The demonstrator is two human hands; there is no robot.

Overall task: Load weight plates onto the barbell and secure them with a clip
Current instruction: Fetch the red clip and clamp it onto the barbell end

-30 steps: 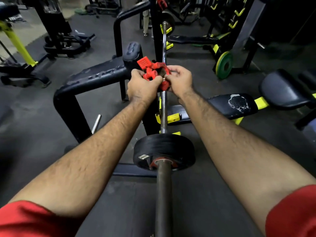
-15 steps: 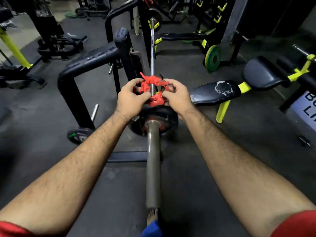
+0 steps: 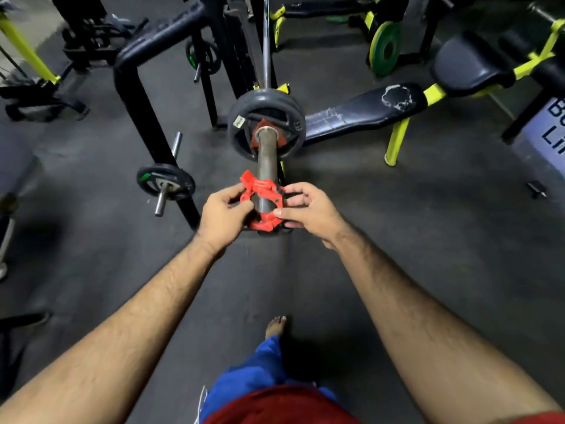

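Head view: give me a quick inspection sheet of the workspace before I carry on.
Surface: dark rubber floor, bare around the bar end.
Job's things: one dark plate sits on the barbell; the red clip is round the sleeve near its end, well apart from the plate, lever raised.
Clutter: a small plate on a peg of the black rack; a green plate further back.
Grips: left hand and right hand both pinch the clip.
Cables: nothing seen.
Surroundings: a worn black bench with yellow legs at right; a bare foot under the bar end.
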